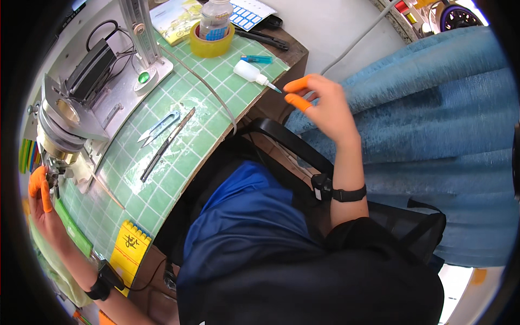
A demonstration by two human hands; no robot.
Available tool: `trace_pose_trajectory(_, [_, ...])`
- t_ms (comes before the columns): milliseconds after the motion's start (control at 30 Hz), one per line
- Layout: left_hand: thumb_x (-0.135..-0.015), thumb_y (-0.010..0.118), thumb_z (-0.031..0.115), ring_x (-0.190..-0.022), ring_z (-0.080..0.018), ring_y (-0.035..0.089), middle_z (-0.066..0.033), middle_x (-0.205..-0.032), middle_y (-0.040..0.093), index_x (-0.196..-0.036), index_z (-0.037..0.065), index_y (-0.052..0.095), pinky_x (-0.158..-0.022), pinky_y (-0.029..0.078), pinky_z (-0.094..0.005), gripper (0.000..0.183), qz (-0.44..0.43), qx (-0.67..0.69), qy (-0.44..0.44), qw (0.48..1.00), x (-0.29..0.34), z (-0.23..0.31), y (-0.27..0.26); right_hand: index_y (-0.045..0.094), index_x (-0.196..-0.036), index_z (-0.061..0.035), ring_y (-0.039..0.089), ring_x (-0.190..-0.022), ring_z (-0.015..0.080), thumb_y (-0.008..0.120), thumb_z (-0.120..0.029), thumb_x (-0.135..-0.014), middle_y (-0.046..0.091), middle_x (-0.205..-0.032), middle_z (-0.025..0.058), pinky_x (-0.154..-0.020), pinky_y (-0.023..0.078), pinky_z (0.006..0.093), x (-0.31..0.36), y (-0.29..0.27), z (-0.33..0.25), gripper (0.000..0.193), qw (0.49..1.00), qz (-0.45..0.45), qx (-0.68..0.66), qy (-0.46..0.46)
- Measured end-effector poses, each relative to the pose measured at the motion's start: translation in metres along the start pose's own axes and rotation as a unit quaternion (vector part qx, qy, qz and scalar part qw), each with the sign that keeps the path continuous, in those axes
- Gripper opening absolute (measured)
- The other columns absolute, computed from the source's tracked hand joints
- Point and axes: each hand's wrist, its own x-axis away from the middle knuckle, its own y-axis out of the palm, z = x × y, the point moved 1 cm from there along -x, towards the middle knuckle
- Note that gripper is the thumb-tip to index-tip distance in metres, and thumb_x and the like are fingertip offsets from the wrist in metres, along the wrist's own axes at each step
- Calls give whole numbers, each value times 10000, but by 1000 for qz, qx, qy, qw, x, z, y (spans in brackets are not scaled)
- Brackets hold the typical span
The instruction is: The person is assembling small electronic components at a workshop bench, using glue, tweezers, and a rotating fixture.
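Orange finger covers sit on the fingers of both my hands. At the far left, my left hand (42,197) has its fingers curled against a small metal fitting (54,172) below the round head (62,132) of a bench machine; the fingertips are partly hidden. My right hand (327,105) hovers past the table's right edge, thumb and forefinger apart with nothing between them. Close to those fingertips points the thin nozzle of a white squeeze bottle (248,71), lying on the green gridded mat (216,116). Thread snips (160,129) and dark tweezers (167,146) lie mid-mat.
A clear bottle (215,21) stands inside a yellow tape roll (211,46) at the back, beside a teal lighter (256,59). A grey cable (203,84) crosses the mat. A yellow notepad (130,249) lies at the near edge. A blue curtain (417,124) hangs at right.
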Motion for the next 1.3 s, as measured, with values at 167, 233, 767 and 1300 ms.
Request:
trace_pose_trajectory(167, [-1035,563,93,-1184,-188,598,-109,-1256,663,-1236,-61,630,-1098,402,-331,262,34,-9,-28,999,2,-8,-4,733,-1014,-59,633,-684,210,857,-119,-737,672,-883,75,-633,516,322,7,50,-7,310,994,-24,108,2])
trace_pose_trajectory(233, [-1036,563,93,-1180,-187,601,-108,-1253,665,-1234,-59,632,-1095,407,-330,259,33,-15,-24,999,3,-5,-6,735,-987,-36,654,-659,215,857,-116,-732,708,-863,95,-631,530,322,9,69,-1,294,994,-20,104,31])
trace_pose_trajectory(767, [-1044,541,85,-1207,-193,591,-109,-1282,648,-1272,-65,609,-1099,406,-326,281,0,-40,-10,999,7,-3,-5,743,-883,48,706,-641,148,800,-18,-810,750,-827,119,-581,559,245,23,8,-66,113,858,-403,-319,11])
trace_pose_trajectory(1300, [-897,705,33,-960,-168,637,-76,-1065,680,-1018,25,695,-848,527,-312,121,-9,64,76,995,-6,58,39,683,-965,-55,673,-751,312,750,-92,-874,672,-873,105,-655,555,372,24,120,-270,119,737,-436,-295,-425])
